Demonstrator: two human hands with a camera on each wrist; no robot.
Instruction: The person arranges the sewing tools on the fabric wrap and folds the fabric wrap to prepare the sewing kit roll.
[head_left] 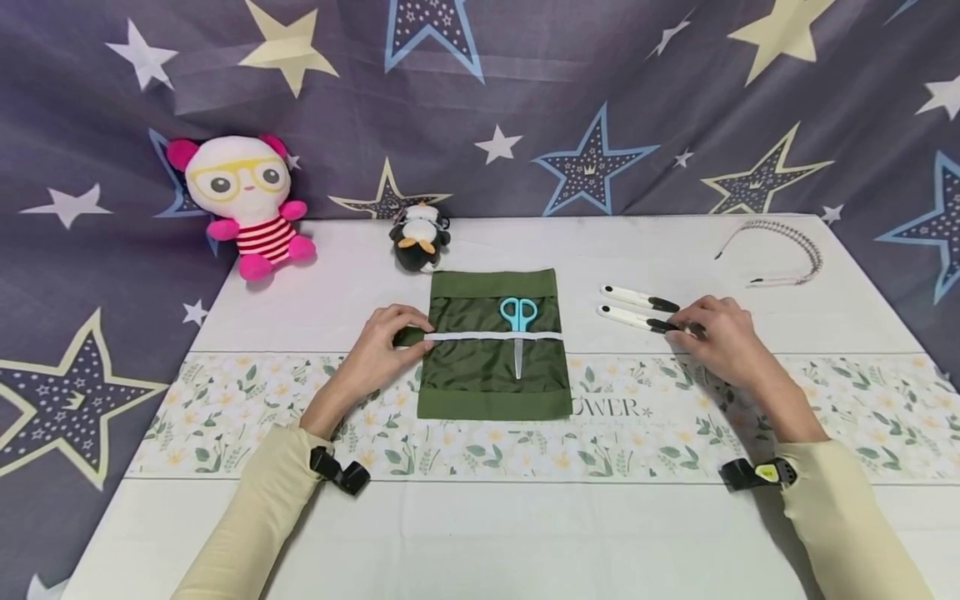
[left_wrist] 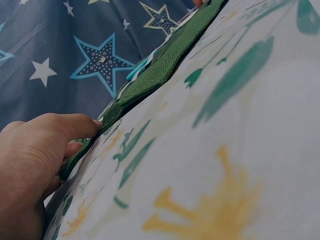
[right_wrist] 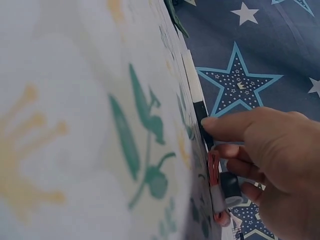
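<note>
A dark green cloth organiser [head_left: 491, 404] lies flat in the head view, with a white elastic band [head_left: 468, 336] across its middle. Turquoise-handled scissors [head_left: 518, 313] are tucked under that band, blade toward the person. My left hand [head_left: 386, 337] pinches the organiser's left edge where the band ends; the left wrist view shows thumb and finger on the green fabric [left_wrist: 145, 85]. Two slim white tools with black ends lie side by side on the right, the upper tool [head_left: 633, 296] and the lower tool [head_left: 630, 317]. My right hand [head_left: 720, 337] pinches the lower one's black end.
A pink-and-white plush toy [head_left: 262, 237] and a small penguin plush [head_left: 420, 242] sit at the back left. A thin headband-like hoop [head_left: 806, 246] lies at the back right. Beside the right hand's fingers are a red cord bundle [right_wrist: 214, 175] and a dark cylinder [right_wrist: 230, 186].
</note>
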